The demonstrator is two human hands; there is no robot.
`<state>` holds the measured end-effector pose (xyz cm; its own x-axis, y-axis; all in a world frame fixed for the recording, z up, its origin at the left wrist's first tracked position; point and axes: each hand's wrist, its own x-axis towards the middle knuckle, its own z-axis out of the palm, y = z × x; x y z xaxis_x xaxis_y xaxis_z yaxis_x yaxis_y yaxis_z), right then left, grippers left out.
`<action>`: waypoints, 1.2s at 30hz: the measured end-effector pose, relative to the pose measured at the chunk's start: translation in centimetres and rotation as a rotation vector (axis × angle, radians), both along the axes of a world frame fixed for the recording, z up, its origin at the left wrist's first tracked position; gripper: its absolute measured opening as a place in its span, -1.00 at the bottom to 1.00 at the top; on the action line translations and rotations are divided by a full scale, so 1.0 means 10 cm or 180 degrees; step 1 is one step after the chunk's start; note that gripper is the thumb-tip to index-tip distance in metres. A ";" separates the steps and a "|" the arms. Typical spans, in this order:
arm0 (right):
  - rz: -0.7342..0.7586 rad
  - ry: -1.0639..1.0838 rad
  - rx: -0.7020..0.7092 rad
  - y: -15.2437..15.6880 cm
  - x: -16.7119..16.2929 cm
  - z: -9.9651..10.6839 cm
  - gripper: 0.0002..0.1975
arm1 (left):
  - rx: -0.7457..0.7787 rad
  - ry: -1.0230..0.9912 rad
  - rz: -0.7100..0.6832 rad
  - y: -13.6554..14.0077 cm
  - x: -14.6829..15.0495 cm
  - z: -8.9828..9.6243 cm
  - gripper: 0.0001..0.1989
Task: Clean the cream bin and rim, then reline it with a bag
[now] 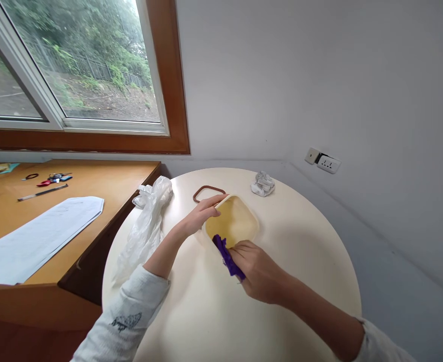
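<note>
A pale yellow plastic container [240, 217], square with rounded corners, is tilted above the round table so its open mouth faces me. My left hand [200, 217] grips its left wall, thumb over the rim and the other fingers behind it. My right hand [257, 269] is closed on a purple cloth [228, 259], which lies against the near rim of the container. Part of the cloth is hidden in the fingers. Behind the container, a brown ring-shaped frame [209, 188] with rounded corners lies on the table.
On the white round table [319, 281] are a clear plastic bag [146, 226] at left and a crumpled whitish wad [262, 184] at the back. A wooden desk [119, 183] adjoins on the left, bearing papers [44, 236], a pen [42, 192] and keys [58, 178]. Walls close off the back and right.
</note>
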<state>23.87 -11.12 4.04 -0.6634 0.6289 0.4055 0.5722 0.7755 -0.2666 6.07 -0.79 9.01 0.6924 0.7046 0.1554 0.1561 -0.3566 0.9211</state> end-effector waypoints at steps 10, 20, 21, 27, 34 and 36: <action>-0.0229 -0.1194 -0.1441 0.29 0.05 0.41 -0.75 | -0.0001 0.0195 -0.0159 0.09 0.06 -0.01 -0.50; -0.0807 -0.1655 -0.1965 0.77 -0.32 0.09 -0.86 | -0.0063 0.0079 -0.0213 0.12 0.08 -0.03 -0.49; -0.0876 -0.1668 -0.1828 0.76 -0.34 0.07 -0.88 | -0.0026 0.0102 -0.0189 0.12 0.09 -0.03 -0.49; -0.1126 -0.1715 -0.1149 0.63 -0.22 0.20 -0.80 | -0.0070 0.0052 -0.0151 0.12 0.08 -0.04 -0.48; -0.0645 -0.1287 -0.0774 0.12 0.16 0.49 -0.83 | -0.0217 0.0055 -0.0319 0.13 0.12 -0.04 -0.51; -0.0521 -0.1281 -0.0709 -0.01 0.15 0.52 -0.84 | -0.0173 0.0091 -0.0347 0.12 0.13 -0.02 -0.51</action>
